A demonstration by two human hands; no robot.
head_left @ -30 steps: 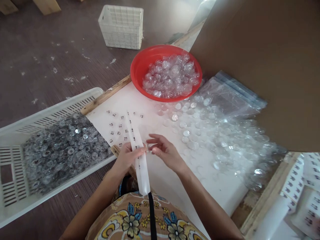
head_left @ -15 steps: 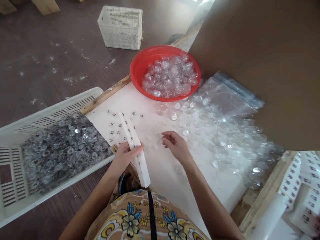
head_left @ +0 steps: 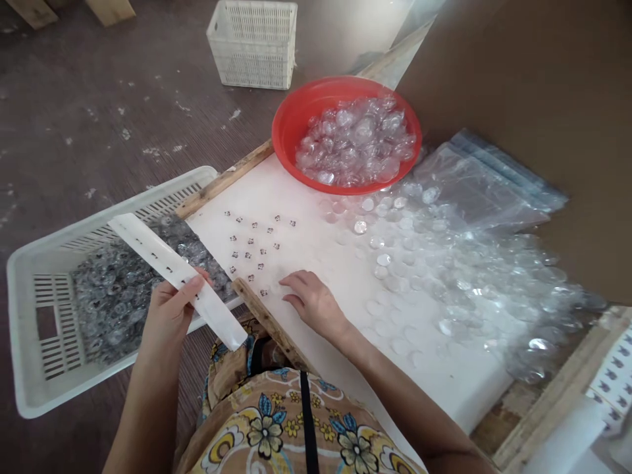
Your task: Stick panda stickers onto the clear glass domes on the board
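Note:
My left hand (head_left: 170, 309) pinches a long folded white strip of sticker sheet (head_left: 220, 317) with a row of small dark printed figures, held slanting over the crate's near side. My right hand (head_left: 316, 306) is low over the white board (head_left: 326, 336), palm down, with its thumb apart from the curved fingers and nothing visible between them. Just beyond its fingertips, several small dark printed figures (head_left: 250, 241) lie spaced out on the board; any clear discs under them are hard to make out. Many clear round discs (head_left: 384, 261) spread over the board to the right.
A white slotted crate (head_left: 37, 395) full of clear discs with dark marks stands at the left. The red basin (head_left: 284, 141) at the back holds clear discs. Plastic bags (head_left: 494, 181) lie by the brown panel (head_left: 543, 79). Wooden strips (head_left: 266, 322) edge the board. A white basket (head_left: 254, 66) stands beyond.
My left hand has carried the strip leftward, off the board and over the crate, tilting it further. My right hand has moved left and down toward the printed figures. The view has shifted slightly.

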